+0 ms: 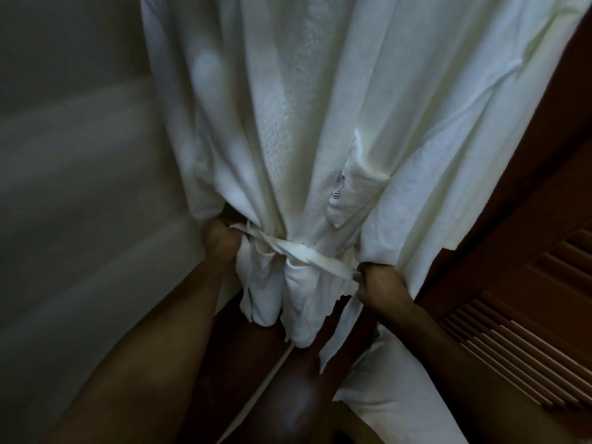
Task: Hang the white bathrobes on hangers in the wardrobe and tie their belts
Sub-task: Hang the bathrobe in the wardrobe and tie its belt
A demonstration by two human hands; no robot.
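Trainee: Belt tension, is it about right?

Coach: Start at your left hand (221, 240). It is curled tight round one end of the belt (307, 254), pressed in against the left edge of the bathrobe (320, 107). Hold that end firm so it doesn't slip when you pull.

Trainee: And the middle?

Coach: The belt crosses the front of the bathrobe at the waist and bunches the cloth into folds below it. The bathrobe hangs from above, and its hanger is out of view, so you can't judge from here whether it sits level. Pull gently and evenly, or expect it to swing or drag off one shoulder. The pocket (352, 187) sits just above the belt, right of centre; see that the belt doesn't trap its lower corner.

Trainee: Right side?

Coach: Your right hand (381, 283) has its fist closed on the other end, lower than your left. Bring both ends level, cross them at the centre front and snug the knot there, not off to one side. More white cloth (394, 405) lies low beneath that arm; whether it's a second bathrobe, nobody can tell. The slatted door (528, 331) stands close on your right, so keep your elbow off it.
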